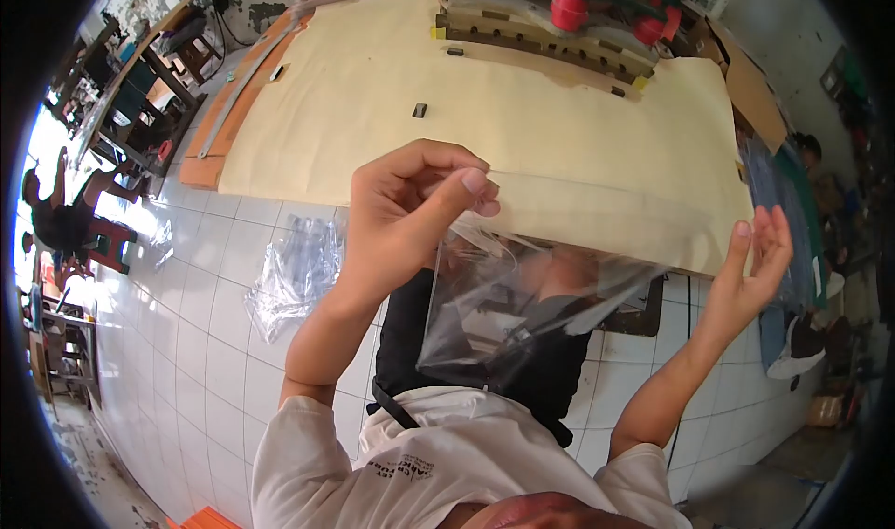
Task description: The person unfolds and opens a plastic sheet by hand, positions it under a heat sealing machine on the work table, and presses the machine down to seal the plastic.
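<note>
A thin clear plastic sheet or bag hangs over my lap in front of the table edge. Its upper corner is pinched between the thumb and fingers of my left hand. My right hand is raised near the other end of the plastic, thumb and fingers apart. I cannot tell whether it touches the film. Cream paper covers the tabletop just beyond both hands.
A machine with red knobs stands at the table's back. Small dark blocks and a metal strip lie on the table. Crumpled clear plastic is on the tiled floor at left. A person sits far left.
</note>
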`<state>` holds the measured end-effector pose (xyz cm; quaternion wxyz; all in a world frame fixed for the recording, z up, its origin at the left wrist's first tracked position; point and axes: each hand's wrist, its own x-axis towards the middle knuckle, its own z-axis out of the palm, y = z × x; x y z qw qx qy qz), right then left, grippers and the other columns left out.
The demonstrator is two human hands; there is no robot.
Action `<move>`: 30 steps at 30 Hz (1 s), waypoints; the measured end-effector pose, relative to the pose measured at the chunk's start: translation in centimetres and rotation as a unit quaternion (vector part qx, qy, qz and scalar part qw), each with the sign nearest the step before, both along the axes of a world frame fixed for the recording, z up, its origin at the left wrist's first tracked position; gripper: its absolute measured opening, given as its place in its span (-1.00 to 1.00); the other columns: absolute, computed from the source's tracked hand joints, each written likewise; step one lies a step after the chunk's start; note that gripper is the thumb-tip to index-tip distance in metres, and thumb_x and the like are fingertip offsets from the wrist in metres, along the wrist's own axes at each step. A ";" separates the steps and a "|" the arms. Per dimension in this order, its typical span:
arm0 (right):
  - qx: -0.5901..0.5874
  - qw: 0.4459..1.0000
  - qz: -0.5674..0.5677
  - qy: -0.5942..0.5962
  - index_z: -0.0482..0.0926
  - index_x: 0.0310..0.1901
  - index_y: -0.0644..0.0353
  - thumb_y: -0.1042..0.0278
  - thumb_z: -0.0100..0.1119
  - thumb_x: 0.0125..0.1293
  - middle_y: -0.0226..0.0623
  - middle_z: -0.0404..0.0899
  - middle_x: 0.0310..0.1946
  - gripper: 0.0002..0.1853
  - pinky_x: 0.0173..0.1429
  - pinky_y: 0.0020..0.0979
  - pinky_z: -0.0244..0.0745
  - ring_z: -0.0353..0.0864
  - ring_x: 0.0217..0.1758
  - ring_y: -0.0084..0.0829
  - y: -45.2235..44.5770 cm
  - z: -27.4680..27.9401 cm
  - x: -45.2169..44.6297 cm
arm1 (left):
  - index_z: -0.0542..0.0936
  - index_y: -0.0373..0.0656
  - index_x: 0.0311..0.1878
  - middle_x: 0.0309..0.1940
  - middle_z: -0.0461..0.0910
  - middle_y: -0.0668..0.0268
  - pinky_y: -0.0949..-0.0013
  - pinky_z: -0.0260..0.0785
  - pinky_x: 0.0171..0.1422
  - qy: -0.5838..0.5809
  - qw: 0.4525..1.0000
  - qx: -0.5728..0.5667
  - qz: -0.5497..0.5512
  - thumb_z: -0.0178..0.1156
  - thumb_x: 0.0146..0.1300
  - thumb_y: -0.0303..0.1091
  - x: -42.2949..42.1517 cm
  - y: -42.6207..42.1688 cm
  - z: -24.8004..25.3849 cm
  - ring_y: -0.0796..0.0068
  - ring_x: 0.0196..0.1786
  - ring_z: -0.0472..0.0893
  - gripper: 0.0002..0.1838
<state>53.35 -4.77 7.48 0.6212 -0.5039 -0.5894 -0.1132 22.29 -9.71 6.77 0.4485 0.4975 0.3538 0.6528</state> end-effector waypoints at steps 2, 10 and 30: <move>-0.008 0.997 0.045 -0.070 0.55 0.05 0.35 0.33 0.23 0.36 -0.11 0.62 -0.04 -0.68 0.19 -0.28 0.44 0.60 0.03 -0.31 -1.0 1.7 -1.1 | 0.61 -0.42 -0.15 -0.35 0.67 0.22 0.45 0.53 -0.08 0.017 1.000 0.003 -0.006 0.22 0.33 -0.54 0.8 0.1 -0.2 0.51 -0.25 0.68 -0.88; -0.198 0.853 0.439 -0.200 0.65 -0.21 0.31 0.42 0.37 0.19 -0.14 0.67 -0.35 -0.81 -0.19 -0.37 0.55 0.69 -0.30 -0.21 -1.7 4.9 -7.3 | 0.62 -0.43 -0.09 -0.29 0.69 0.16 0.43 0.56 -0.07 0.105 0.992 0.032 -0.061 0.25 0.31 -0.57 3.0 0.1 0.6 0.45 -0.21 0.70 -0.85; -0.292 0.789 0.539 -0.044 0.57 -0.33 0.37 0.41 0.16 0.41 -0.32 0.63 -0.52 -0.80 -0.41 -0.55 0.47 0.62 -0.50 -0.61 -0.5 2.7 -8.2 | 0.64 -0.43 -0.14 -0.37 0.70 0.20 0.49 0.50 -0.12 0.078 0.994 -0.015 -0.080 0.28 0.30 -0.47 3.2 -0.1 -0.4 0.57 -0.28 0.66 -0.82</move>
